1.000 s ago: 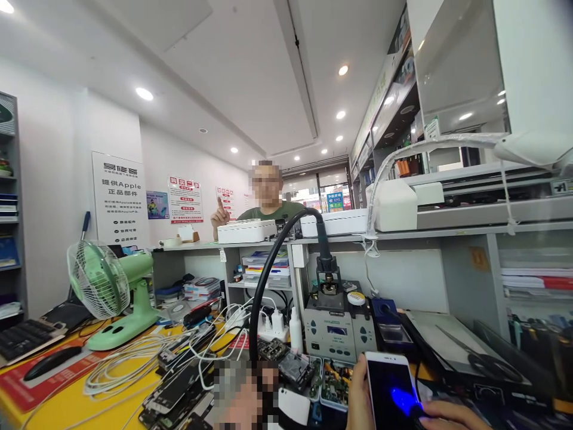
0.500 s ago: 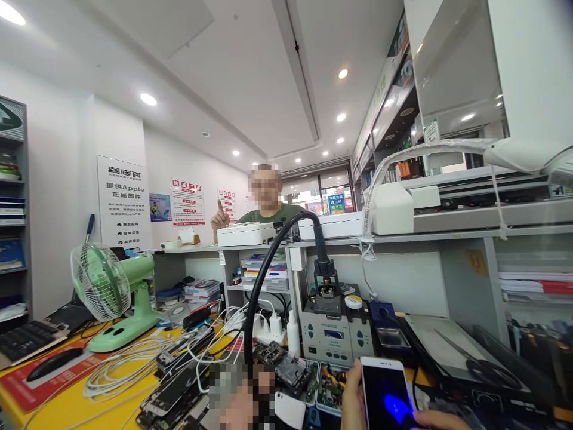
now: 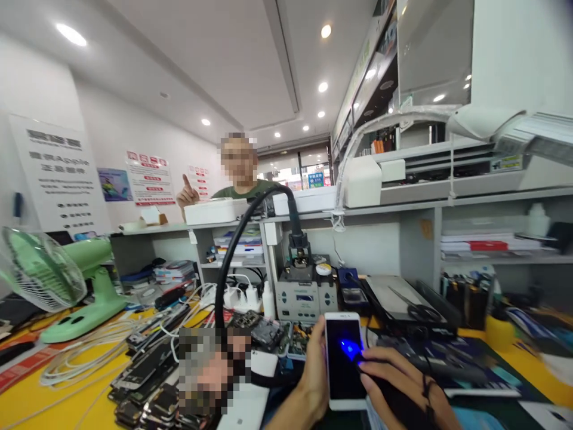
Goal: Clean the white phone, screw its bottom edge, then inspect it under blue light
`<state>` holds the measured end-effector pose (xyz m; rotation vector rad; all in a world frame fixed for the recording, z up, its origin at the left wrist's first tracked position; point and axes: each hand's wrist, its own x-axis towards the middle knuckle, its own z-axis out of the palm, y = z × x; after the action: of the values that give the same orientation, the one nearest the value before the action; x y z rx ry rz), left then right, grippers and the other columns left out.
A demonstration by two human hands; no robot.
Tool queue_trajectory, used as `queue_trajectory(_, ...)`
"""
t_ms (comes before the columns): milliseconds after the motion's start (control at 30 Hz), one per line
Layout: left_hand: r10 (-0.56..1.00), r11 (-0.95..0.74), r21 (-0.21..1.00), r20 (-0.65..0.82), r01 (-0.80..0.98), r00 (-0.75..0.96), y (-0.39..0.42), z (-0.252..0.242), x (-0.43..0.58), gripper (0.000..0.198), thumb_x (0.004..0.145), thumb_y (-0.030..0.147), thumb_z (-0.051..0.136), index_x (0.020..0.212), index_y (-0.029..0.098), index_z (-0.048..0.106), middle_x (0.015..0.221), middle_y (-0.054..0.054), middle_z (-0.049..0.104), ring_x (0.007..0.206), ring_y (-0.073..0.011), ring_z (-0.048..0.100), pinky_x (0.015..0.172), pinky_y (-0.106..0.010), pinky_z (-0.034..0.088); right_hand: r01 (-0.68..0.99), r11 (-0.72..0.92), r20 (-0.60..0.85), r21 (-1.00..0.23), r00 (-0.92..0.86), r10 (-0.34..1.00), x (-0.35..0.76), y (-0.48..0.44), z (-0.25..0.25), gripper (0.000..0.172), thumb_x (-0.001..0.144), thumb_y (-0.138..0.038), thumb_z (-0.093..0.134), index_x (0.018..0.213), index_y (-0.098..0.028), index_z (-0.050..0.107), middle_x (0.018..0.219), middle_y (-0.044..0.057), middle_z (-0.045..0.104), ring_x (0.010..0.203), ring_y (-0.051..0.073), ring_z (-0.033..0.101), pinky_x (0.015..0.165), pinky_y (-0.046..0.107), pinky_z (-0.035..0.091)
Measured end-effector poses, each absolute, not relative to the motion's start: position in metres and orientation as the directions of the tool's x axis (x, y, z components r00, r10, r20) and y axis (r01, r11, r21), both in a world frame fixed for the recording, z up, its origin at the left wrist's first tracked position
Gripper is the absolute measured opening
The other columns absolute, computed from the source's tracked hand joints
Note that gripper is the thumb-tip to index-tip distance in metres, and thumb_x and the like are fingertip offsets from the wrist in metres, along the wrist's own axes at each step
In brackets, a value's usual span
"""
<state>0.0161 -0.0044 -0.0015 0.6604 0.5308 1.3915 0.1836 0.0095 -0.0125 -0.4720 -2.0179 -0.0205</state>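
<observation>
My left hand (image 3: 313, 376) is closed around the left edge of a white-framed smartphone (image 3: 342, 382), held upright with its dark screen facing me. My right hand (image 3: 403, 367) is closed on a black torch-like tool (image 3: 394, 397), its tip close to the right side of the screen. A bright blue glow (image 3: 350, 347) shows on the glass near that tip. Most of the tool is hidden behind my fingers. A dark bracelet (image 3: 428, 391) circles my right wrist.
A hot-air station (image 3: 299, 298) with a thick black hose (image 3: 226, 263) stands behind the phone. Phone parts (image 3: 152, 370), white cables (image 3: 85, 358) and a green fan (image 3: 85, 292) crowd the left. Across the counter (image 3: 179, 227), a person (image 3: 237, 191) raises a finger.
The view has swung right and down, so more of my hands shows. My right hand's fingers now sit higher beside the screen, and the blue glow has moved up the glass.
</observation>
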Motion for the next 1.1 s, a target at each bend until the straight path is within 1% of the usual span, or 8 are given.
queue_trajectory(67, 0.992, 0.062, 0.692, 0.036, -0.719, 0.120, -0.007, 0.000, 0.014, 0.061, 0.091, 0.064, 0.048, 0.091, 0.009, 0.074, 0.080, -0.009, 0.075, 0.074, -0.0205, 0.066, 0.082, -0.033, 0.046, 0.325, 0.913, 0.823, -0.246, -0.428, 0.374, 0.184, 0.003, -0.006, 0.017, 0.092, -0.019, 0.061, 0.107, -0.022, 0.069, 0.107, 0.010, 0.072, 0.091, 0.022, 0.076, 0.082, 0.030, 0.063)
queue_trajectory(167, 0.992, 0.069, 0.689, 0.033, -0.722, 0.126, -0.008, 0.001, 0.013, 0.061, 0.092, 0.062, 0.048, 0.103, 0.009, 0.074, 0.083, -0.009, 0.076, 0.082, -0.0235, 0.068, 0.089, -0.036, 0.047, 0.314, 0.901, 0.798, -0.299, -0.436, 0.416, 0.183, -0.001, -0.004, 0.017, 0.092, -0.017, 0.060, 0.106, -0.022, 0.068, 0.109, 0.011, 0.070, 0.092, 0.023, 0.075, 0.083, 0.033, 0.064)
queue_trajectory(267, 0.992, 0.060, 0.702, 0.036, -0.709, 0.120, -0.008, 0.002, 0.014, 0.061, 0.092, 0.061, 0.049, 0.109, 0.008, 0.074, 0.086, -0.010, 0.077, 0.090, -0.0271, 0.070, 0.095, -0.040, 0.046, 0.320, 0.899, 0.806, -0.299, -0.419, 0.418, 0.183, -0.002, -0.005, 0.017, 0.091, -0.017, 0.062, 0.105, -0.024, 0.069, 0.108, 0.010, 0.071, 0.095, 0.024, 0.074, 0.084, 0.035, 0.064)
queue_trajectory(433, 0.995, 0.060, 0.696, 0.019, -0.716, 0.102, -0.007, 0.004, 0.013, 0.062, 0.091, 0.062, 0.051, 0.113, 0.008, 0.073, 0.092, -0.012, 0.078, 0.098, -0.0299, 0.070, 0.099, -0.043, 0.047, 0.318, 0.889, 0.829, -0.330, -0.353, 0.434, 0.182, -0.003, -0.004, 0.020, 0.090, -0.018, 0.063, 0.108, -0.024, 0.068, 0.111, 0.010, 0.070, 0.097, 0.026, 0.074, 0.086, 0.037, 0.063)
queue_trajectory(700, 0.997, 0.026, 0.688, 0.031, -0.725, 0.065, -0.008, 0.007, 0.014, 0.057, 0.094, 0.056, 0.051, 0.117, 0.010, 0.073, 0.099, -0.012, 0.078, 0.105, -0.0296, 0.070, 0.103, -0.042, 0.046, 0.327, 0.887, 0.851, -0.327, -0.306, 0.427, 0.181, 0.002, -0.004, 0.026, 0.088, -0.018, 0.068, 0.111, -0.023, 0.057, 0.112, 0.009, 0.065, 0.106, 0.024, 0.067, 0.094, 0.038, 0.057)
queue_trajectory(867, 0.999, 0.026, 0.702, -0.002, -0.711, 0.035, -0.011, 0.012, 0.014, 0.053, 0.094, 0.054, 0.050, 0.116, 0.011, 0.074, 0.102, -0.012, 0.079, 0.108, -0.0295, 0.069, 0.105, -0.042, 0.045, 0.313, 0.841, 0.801, -0.442, -0.284, 0.527, 0.181, 0.007, -0.007, 0.021, 0.090, -0.023, 0.068, 0.109, -0.025, 0.059, 0.116, 0.009, 0.062, 0.109, 0.025, 0.066, 0.089, 0.037, 0.060)
queue_trajectory(1000, 0.999, 0.038, 0.697, -0.005, -0.716, 0.049, -0.010, 0.011, 0.013, 0.054, 0.094, 0.055, 0.051, 0.114, 0.011, 0.075, 0.104, -0.012, 0.078, 0.110, -0.0299, 0.068, 0.107, -0.042, 0.043, 0.250, 0.802, 0.766, -0.542, -0.245, 0.594, 0.179, 0.010, -0.006, 0.020, 0.091, -0.026, 0.068, 0.110, -0.024, 0.060, 0.118, 0.010, 0.063, 0.107, 0.025, 0.067, 0.088, 0.038, 0.061)
queue_trajectory(1100, 0.999, 0.012, 0.693, 0.013, -0.721, 0.029, -0.008, 0.008, 0.013, 0.054, 0.093, 0.055, 0.053, 0.114, 0.010, 0.075, 0.105, -0.012, 0.078, 0.112, -0.0295, 0.067, 0.109, -0.041, 0.042, 0.255, 0.786, 0.756, -0.563, -0.226, 0.615, 0.174, 0.008, -0.001, 0.018, 0.091, -0.028, 0.068, 0.107, -0.025, 0.061, 0.113, 0.008, 0.066, 0.106, 0.025, 0.067, 0.091, 0.039, 0.060)
